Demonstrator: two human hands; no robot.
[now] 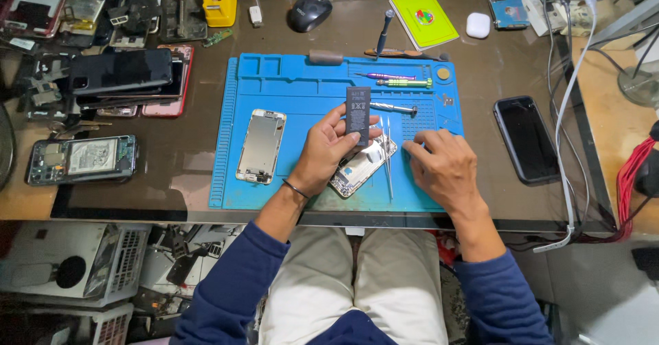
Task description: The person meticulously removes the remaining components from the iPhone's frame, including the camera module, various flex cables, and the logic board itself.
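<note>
Head view of a repair bench. The left hand (326, 149) grips a flat black battery (357, 116), held upright above the blue work mat (302, 91); thumb and fingers close on its lower half, so the upper half stands clear above the fingertips. Directly under this hand lies an open phone shell (365, 166) (only its right part shows), tilted on the mat. The right hand (443, 170) rests knuckles-up on the mat's right part, fingers curled loosely; whether it pinches anything cannot be told. A pair of tweezers (388, 159) lies between the two hands, just beside the phone shell. A second phone frame (261, 146) lies to the left on the mat, well apart from the battery. A black phone (526, 139) lies off the mat, to the right.
</note>
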